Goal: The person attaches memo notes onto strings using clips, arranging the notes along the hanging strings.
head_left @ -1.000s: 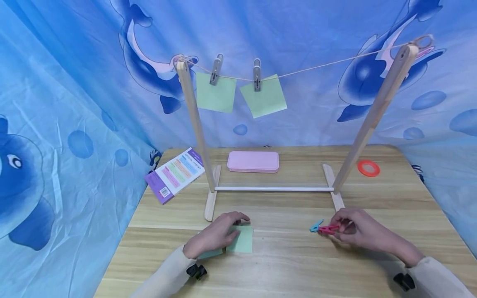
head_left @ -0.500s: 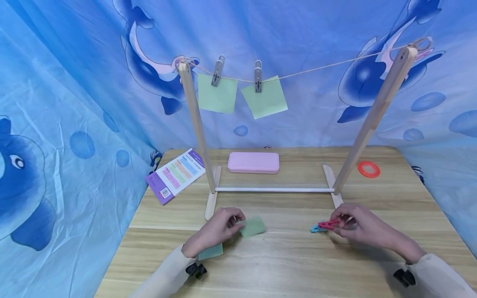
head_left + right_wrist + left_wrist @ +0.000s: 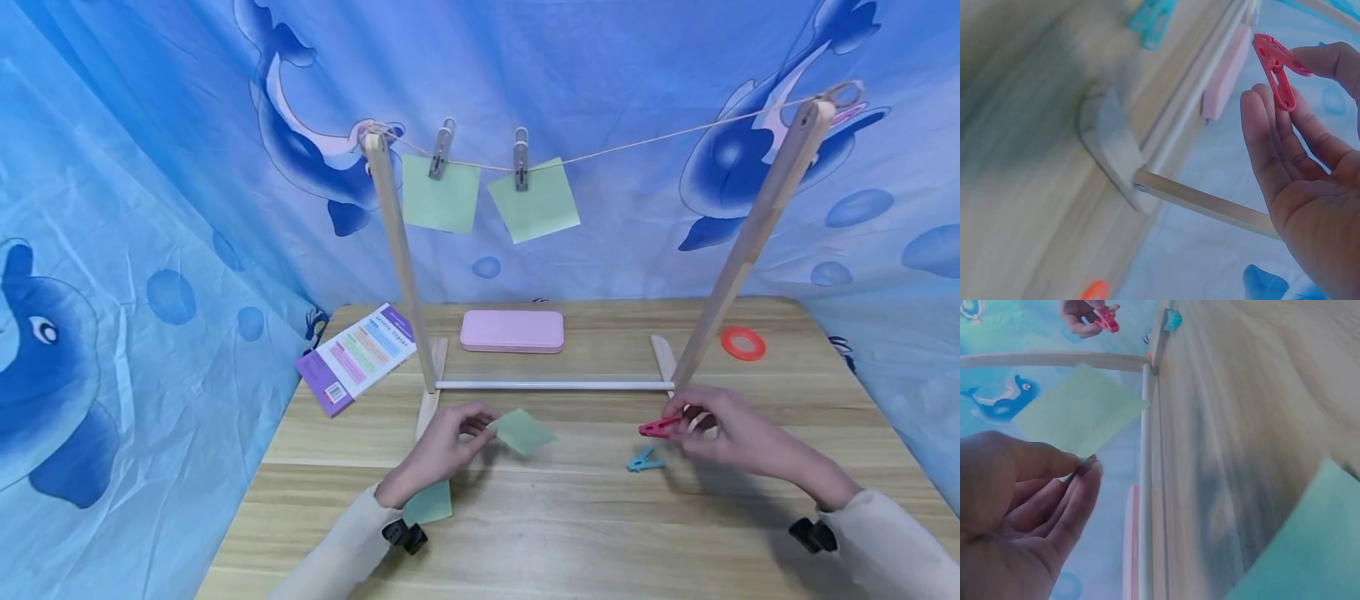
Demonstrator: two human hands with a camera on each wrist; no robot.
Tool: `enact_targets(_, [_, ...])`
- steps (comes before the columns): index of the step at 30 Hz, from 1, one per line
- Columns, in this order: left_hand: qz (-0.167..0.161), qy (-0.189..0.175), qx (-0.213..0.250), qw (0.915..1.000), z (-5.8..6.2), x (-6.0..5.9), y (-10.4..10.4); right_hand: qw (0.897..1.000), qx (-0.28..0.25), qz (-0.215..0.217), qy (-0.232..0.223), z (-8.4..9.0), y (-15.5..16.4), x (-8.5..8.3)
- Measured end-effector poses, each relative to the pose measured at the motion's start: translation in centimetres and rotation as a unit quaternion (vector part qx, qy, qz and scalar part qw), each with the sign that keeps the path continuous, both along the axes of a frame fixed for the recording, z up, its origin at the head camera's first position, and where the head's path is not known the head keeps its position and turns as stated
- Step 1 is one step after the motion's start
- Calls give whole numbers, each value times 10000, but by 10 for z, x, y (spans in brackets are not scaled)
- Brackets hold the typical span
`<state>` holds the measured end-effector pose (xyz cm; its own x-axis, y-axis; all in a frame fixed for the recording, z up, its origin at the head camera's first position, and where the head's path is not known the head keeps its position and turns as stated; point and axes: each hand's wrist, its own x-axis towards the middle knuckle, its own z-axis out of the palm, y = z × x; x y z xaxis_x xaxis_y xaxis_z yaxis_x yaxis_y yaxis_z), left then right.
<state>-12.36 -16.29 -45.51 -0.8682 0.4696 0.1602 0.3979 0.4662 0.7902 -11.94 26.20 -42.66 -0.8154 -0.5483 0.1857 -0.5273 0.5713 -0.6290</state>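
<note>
Blue cloth printed with dolphins fills the background, and a wooden tabletop point(image 3: 570, 508) takes up the lower half of the frame. At centre stands a wooden rack point(image 3: 555, 384) with a string point(image 3: 637, 143) across its top; two green notes point(image 3: 441, 193) hang from it at upper centre, each under a grey peg point(image 3: 519, 158).

Low and left of centre, the left hand point(image 3: 438, 451) pinches a corner of a green sticky note point(image 3: 522, 431) between thumb and fingertips, holding it just above the wood; the grip is closed on the paper. Another green note point(image 3: 429, 504) lies on the tabletop beside that wrist.

Right of centre, the right hand point(image 3: 723, 434) holds a red clothes peg point(image 3: 658, 427) between thumb and fingertip, the other fingers loosely straight, near the rack's right foot. A blue clothes peg point(image 3: 643, 460) lies on the tabletop just below the red one, apart from it.

Behind the rack sit a pink case point(image 3: 512, 331), a purple booklet point(image 3: 357, 357) at the left edge and an orange ring point(image 3: 742, 343) at the right.
</note>
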Motion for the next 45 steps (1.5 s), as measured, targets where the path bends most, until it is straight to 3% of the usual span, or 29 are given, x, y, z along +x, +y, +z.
enact_targets(5, [288, 24, 557, 9980, 2, -10, 5, 9997, -99, -232, 2, 12, -2, -6])
enact_targets(12, [386, -156, 1214, 9917, 7, -22, 22, 9977, -239, -633, 68, 24, -5, -14])
enact_targets(21, [371, -564, 1710, 9830, 12, -31, 41, 9947, -762, -488, 498, 46, -9, -24])
enact_targets(31, [520, -772, 2453, 9650, 48, -35, 66, 9882, -1104, -834, 660, 77, -17, -31])
enact_targets(33, [548, -732, 2611, 9610, 49, -40, 70, 9874, -1218, -774, 654, 84, -19, -32])
enact_targets(40, [466, -692, 3032, 9493, 33, -62, 85, 9863, -1190, -400, 1067, 110, -24, -35])
enact_targets(45, [501, -626, 3281, 9412, 39, -69, 95, 9839, -1128, -268, 1360, 131, -26, -38])
